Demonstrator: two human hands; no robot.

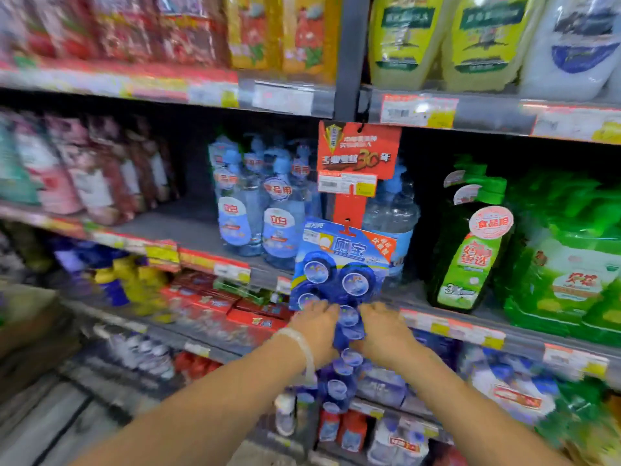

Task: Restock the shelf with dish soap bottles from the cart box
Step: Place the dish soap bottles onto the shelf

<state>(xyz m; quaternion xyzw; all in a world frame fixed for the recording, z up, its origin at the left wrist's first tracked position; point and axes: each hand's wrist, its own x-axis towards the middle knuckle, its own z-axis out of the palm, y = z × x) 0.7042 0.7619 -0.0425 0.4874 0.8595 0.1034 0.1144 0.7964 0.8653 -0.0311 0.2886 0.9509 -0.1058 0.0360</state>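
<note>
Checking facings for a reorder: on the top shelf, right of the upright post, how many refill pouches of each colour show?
Yellow-green pouches: 2
White pouches: 1
Total: 3

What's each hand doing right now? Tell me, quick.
Left hand: grips the hanging blue blister pack at its lower left.
Right hand: grips the same pack at its lower right.
</note>
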